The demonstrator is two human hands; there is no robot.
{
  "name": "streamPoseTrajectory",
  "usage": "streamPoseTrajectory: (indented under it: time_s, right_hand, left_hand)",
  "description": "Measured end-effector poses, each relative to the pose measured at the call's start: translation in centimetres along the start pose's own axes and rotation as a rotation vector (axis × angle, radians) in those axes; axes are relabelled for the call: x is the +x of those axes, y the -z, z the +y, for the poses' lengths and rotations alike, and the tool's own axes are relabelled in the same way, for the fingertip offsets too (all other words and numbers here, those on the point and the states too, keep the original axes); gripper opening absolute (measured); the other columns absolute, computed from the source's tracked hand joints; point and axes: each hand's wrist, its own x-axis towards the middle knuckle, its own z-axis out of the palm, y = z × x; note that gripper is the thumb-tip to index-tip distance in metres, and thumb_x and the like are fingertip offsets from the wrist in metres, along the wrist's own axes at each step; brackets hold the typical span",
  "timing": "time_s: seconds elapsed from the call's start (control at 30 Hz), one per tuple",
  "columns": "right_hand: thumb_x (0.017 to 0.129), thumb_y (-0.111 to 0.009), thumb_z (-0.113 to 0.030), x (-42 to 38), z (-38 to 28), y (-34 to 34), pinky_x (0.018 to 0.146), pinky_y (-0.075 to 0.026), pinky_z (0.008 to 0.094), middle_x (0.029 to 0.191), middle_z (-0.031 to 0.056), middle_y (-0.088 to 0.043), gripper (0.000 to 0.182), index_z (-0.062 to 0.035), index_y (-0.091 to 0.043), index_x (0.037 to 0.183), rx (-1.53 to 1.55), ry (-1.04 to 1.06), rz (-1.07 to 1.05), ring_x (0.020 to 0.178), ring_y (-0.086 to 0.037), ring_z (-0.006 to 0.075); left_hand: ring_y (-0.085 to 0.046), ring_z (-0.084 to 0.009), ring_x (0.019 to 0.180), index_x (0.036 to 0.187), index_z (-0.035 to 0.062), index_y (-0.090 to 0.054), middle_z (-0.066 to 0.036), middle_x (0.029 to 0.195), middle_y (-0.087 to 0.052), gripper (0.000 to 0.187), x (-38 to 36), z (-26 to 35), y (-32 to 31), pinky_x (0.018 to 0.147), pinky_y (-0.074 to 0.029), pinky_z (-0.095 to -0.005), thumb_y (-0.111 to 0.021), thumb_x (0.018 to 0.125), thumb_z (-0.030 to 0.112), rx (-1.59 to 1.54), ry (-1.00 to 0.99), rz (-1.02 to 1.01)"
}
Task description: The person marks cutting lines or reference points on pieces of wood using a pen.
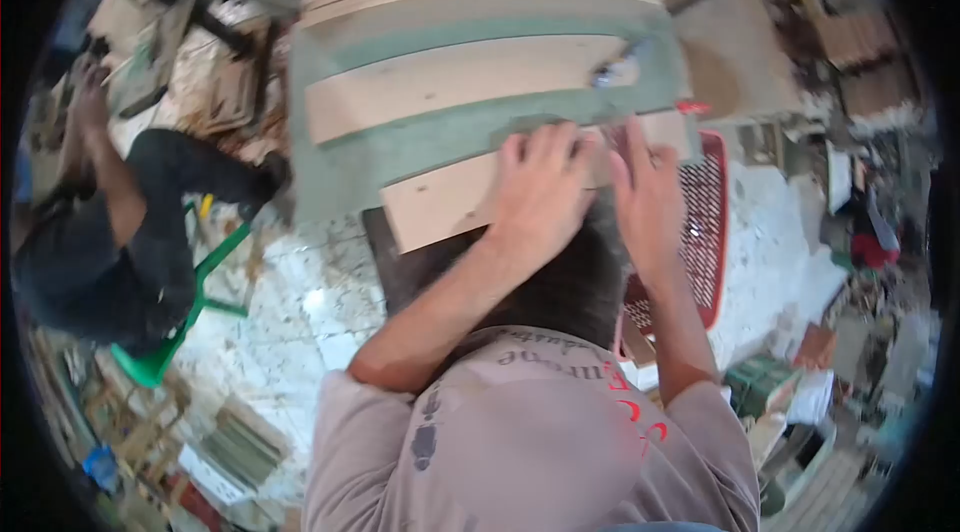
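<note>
Pale flat wooden strip [440, 204] lies at the near edge of the green surface [345, 177], long axis crosswise, right end farther out. Left hand [545, 182], fingers bent, is over its middle; right hand [652, 192] is nearer the right end. Neither hand's grip can be confirmed.

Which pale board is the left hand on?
The board nearest the person's body, overhanging the near edge of the green tabletop; the others lie farther away.
</note>
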Motion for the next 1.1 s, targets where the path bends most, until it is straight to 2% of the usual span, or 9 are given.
streamPoseTrajectory:
  time_s: [0.03, 0.07, 0.17, 0.33, 0.47, 0.63, 0.83, 0.93, 1.1]
  right_hand:
    - [0.095, -0.052, -0.034, -1.0, 1.3, 0.0, 0.072, -0.051, 0.0422, 0.103, 0.0201, -0.053, 0.047, -0.0178, -0.046, 0.139, -0.034, 0.101, 0.078, 0.093, -0.060, 0.0337]
    - [0.096, -0.052, -0.034, -1.1, 2.6, 0.5, 0.071, -0.051, 0.0427, 0.102, 0.0193, -0.052, 0.046, -0.0175, -0.047, 0.139, 0.016, 0.077, 0.049, 0.091, -0.059, 0.0338]
    - [0.096, -0.052, -0.034, 1.0, 5.5, 7.3, 0.071, -0.051, 0.0434, 0.102, 0.0184, -0.052, 0.046, -0.0173, -0.047, 0.139, -0.264, 0.063, -0.053, 0.090, -0.059, 0.0341]
    - [0.097, -0.050, -0.034, -3.0, 5.1, 5.8, 0.073, -0.051, 0.0440, 0.106, 0.0218, -0.051, 0.046, -0.0183, -0.045, 0.140, -0.246, 0.111, 0.000, 0.091, -0.059, 0.0375]
    - [0.097, -0.050, -0.035, 0.3, 5.0, 6.3, 0.074, -0.051, 0.0449, 0.106, 0.0221, -0.050, 0.046, -0.0189, -0.045, 0.140, -0.254, 0.014, -0.034, 0.094, -0.059, 0.0383]
    - [0.097, -0.049, -0.036, -2.7, 4.7, 5.8, 0.074, -0.050, 0.0453, 0.109, 0.0226, -0.051, 0.045, -0.0178, -0.046, 0.139, -0.256, 0.097, 0.014, 0.093, -0.058, 0.0387]
    - [0.097, -0.050, -0.035, -1.5, 4.4, 5.9, 0.077, -0.050, 0.0447, 0.108, 0.0225, -0.052, 0.045, -0.0158, -0.048, 0.137, -0.220, 0.005, -0.022, 0.098, -0.056, 0.0375]
    - [0.096, -0.051, -0.035, -3.4, 5.2, 5.9, 0.077, -0.050, 0.0456, 0.106, 0.0222, -0.052, 0.044, -0.0158, -0.050, 0.135, -0.183, 0.139, 0.045, 0.098, -0.056, 0.0376]
    - [0.093, -0.056, -0.033, -0.4, 4.9, 6.3, 0.075, -0.050, 0.0455, 0.106, 0.0210, -0.051, 0.046, -0.0133, -0.050, 0.135, -0.242, -0.065, 0.023, 0.094, -0.057, 0.0378]
  left_hand:
    - [-0.047, -0.0243, 0.116, 0.124, 0.0079, -0.055, -0.010, 0.120, -0.050, 0.058, 0.2, 1.0, -0.7, 0.096, -0.035, -0.0424, -0.075, 0.073, 0.025, 0.005, -0.005, 0.023]
    - [-0.047, -0.0240, 0.116, 0.123, 0.0076, -0.056, -0.009, 0.120, -0.050, 0.057, 0.7, 2.2, -1.8, 0.095, -0.035, -0.0425, -0.075, 0.073, 0.025, 0.016, -0.002, 0.053]
    - [-0.047, -0.0235, 0.115, 0.122, 0.0071, -0.056, -0.008, 0.119, -0.051, 0.056, 1.5, 6.9, -3.8, 0.094, -0.035, -0.0428, -0.075, 0.072, 0.024, -0.288, 0.067, 0.169]
    - [-0.047, -0.0228, 0.115, 0.121, 0.0065, -0.057, -0.008, 0.117, -0.052, 0.054, 0.4, 6.3, -3.6, 0.094, -0.035, -0.0432, -0.074, 0.074, 0.025, -0.219, 0.056, 0.194]
    - [-0.047, -0.0229, 0.115, 0.121, 0.0061, -0.057, -0.008, 0.117, -0.052, 0.054, 0.3, 6.7, -3.6, 0.094, -0.035, -0.0439, -0.074, 0.074, 0.026, -0.199, 0.054, 0.176]
    - [-0.047, -0.0236, 0.115, 0.122, 0.0057, -0.055, -0.009, 0.118, -0.051, 0.056, 0.1, 6.5, -3.6, 0.094, -0.036, -0.0441, -0.074, 0.074, 0.026, -0.156, 0.051, 0.193]
    - [-0.047, -0.0242, 0.116, 0.123, 0.0074, -0.055, -0.008, 0.122, -0.051, 0.056, 0.3, 6.2, -3.4, 0.096, -0.035, -0.0443, -0.075, 0.073, 0.025, -0.238, 0.030, 0.164]
    - [-0.047, -0.0243, 0.116, 0.123, 0.0087, -0.056, -0.007, 0.123, -0.051, 0.056, 0.5, 6.4, -3.0, 0.096, -0.035, -0.0446, -0.075, 0.073, 0.025, -0.253, 0.035, 0.132]
    - [-0.048, -0.0225, 0.117, 0.125, 0.0097, -0.055, -0.007, 0.125, -0.051, 0.057, 0.3, 6.4, -2.9, 0.097, -0.034, -0.0444, -0.075, 0.074, 0.026, -0.229, 0.013, 0.131]
